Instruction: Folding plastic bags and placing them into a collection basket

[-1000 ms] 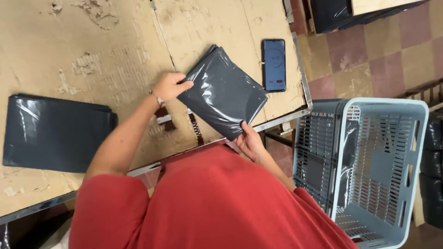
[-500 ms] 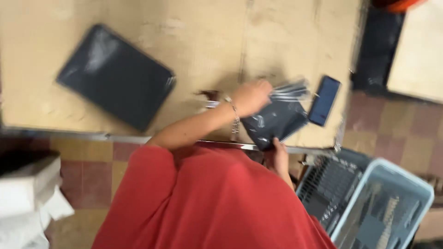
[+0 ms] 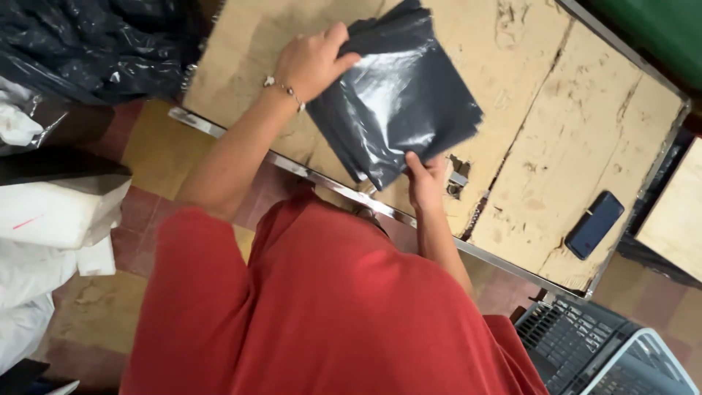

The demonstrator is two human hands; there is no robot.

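A dark bag point(image 3: 398, 110) is gripped over the bench point(image 3: 585, 146) by the left hand point(image 3: 314, 62) and right hand point(image 3: 425, 183); a phone point(image 3: 594, 224) lies well right of the bag

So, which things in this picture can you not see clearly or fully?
Head view only:
- Crate: cut off by the bottom edge; its contents cannot be told.
- Bags: their number cannot be told, as they overlap.
- Right hand: its fingers are hidden under the bags.
- Left hand: palm hidden.
- Phone: too small for detail.
- Black plastic: cut off at the top left.
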